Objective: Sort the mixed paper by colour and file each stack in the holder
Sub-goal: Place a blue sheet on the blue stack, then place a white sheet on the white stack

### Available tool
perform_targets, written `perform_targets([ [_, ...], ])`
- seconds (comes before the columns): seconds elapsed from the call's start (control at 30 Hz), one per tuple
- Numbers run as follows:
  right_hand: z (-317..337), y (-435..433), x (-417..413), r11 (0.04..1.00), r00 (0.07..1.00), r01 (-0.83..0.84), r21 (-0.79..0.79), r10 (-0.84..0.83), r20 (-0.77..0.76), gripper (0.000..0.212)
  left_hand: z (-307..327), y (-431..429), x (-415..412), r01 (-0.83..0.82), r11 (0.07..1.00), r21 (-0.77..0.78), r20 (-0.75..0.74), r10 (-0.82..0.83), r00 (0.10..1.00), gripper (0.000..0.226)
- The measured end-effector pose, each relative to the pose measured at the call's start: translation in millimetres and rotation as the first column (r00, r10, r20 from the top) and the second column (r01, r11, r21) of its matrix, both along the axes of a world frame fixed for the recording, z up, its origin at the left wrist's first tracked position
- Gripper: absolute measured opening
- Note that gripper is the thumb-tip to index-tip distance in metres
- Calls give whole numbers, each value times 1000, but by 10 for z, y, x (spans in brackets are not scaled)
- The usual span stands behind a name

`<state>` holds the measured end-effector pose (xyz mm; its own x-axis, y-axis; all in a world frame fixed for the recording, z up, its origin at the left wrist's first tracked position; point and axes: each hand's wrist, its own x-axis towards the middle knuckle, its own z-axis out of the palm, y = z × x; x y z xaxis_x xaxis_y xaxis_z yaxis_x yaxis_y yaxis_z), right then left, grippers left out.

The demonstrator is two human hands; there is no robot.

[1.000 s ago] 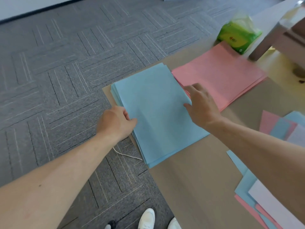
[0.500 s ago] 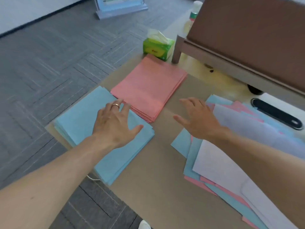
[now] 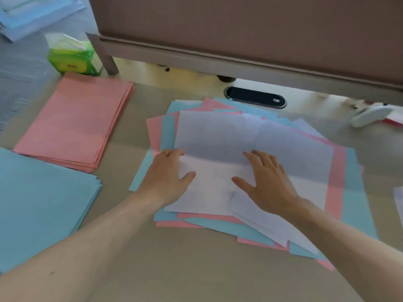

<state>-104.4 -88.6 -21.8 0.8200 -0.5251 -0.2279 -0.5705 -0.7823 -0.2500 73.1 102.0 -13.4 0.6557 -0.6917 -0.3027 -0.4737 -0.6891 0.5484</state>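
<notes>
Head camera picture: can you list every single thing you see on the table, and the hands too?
pink stack: one, pink, left
blue stack: one, light blue, near left
mixed pile: one, white, pink and blue sheets, centre
tissue pack: one, green, far left
oval grommet: one, black, behind the pile
panel: one, brown, far side
table: one, tan
left hand: one, on pile's left edge
right hand: one, flat on top white sheet

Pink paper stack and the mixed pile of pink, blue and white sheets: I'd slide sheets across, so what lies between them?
Head view: only bare beige tabletop lies between the neat pink paper stack and the mixed pile of sheets.
</notes>
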Motion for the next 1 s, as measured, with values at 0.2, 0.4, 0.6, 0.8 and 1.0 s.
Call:
perform_targets([
  [0.2, -117, -162, -179, 1000, 1000, 23, -4, -23, 17, 80, 85, -564, -361, 87, 994, -68, -21, -89, 996, 48],
  [0.4, -171, -361, -337, 988, 988, 153, -14, -152, 23, 83, 74, -1128, -679, 48, 999, 9, -144, -46, 989, 41],
  [0.6, -329, -351, -405, 984, 984, 177, -34, -177, 2, 84, -11, -1391, -851, -186, 974, 128, -321, 218, 922, 20],
  [0.8, -338, -380, -434, 985, 984, 169, -19, -167, 60, 74, -38, -1400, -880, -64, 996, 57, -210, 75, 975, 34],
  [1.0, -228, -392, -601, 972, 964, 235, -9, -232, 127, 70, 93, -1032, -379, -100, 993, 54, -32, 102, 994, 35],
])
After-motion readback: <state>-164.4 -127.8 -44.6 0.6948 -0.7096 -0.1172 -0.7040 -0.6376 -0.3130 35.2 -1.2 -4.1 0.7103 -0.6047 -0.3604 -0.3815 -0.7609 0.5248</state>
